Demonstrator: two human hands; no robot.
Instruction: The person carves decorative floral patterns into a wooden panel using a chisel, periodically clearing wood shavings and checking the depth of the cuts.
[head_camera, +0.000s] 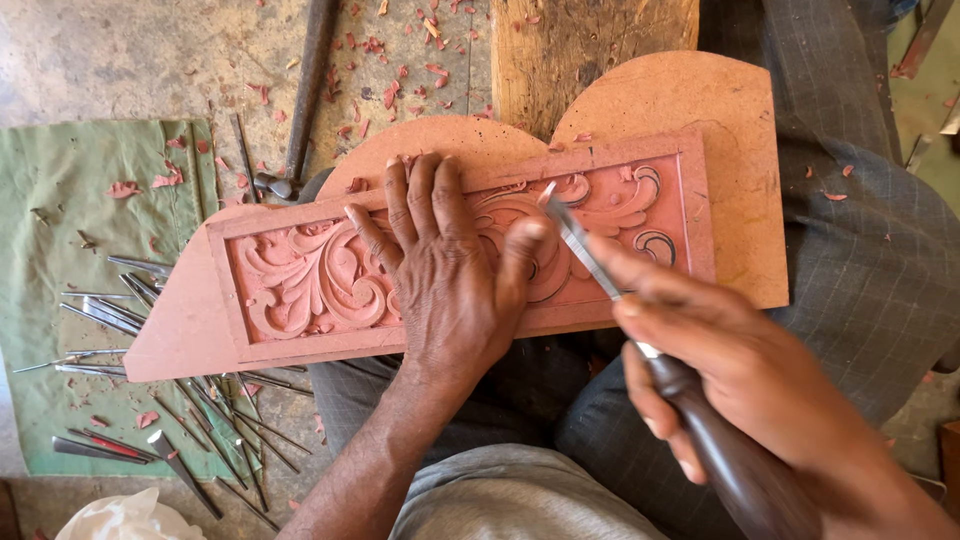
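A reddish wooden panel (720, 150) carved with leafy scrolls lies across my lap, its carved field running left to right. My left hand (445, 265) presses flat on the middle of the carving, fingers spread toward the panel's top edge, thumb beside the tool's blade. My right hand (740, 380) grips a carving chisel (700, 440) by its dark wooden handle. The chisel's narrow steel blade reaches up-left, and its tip touches the scrollwork just right of my left thumb.
A green cloth (60, 200) on the floor at left holds several thin metal carving tools (110, 310), some spilling under the panel. Red wood shavings (380, 60) litter the concrete floor. A wooden block (590, 45) stands behind the panel. A white crumpled bag (125, 518) lies bottom left.
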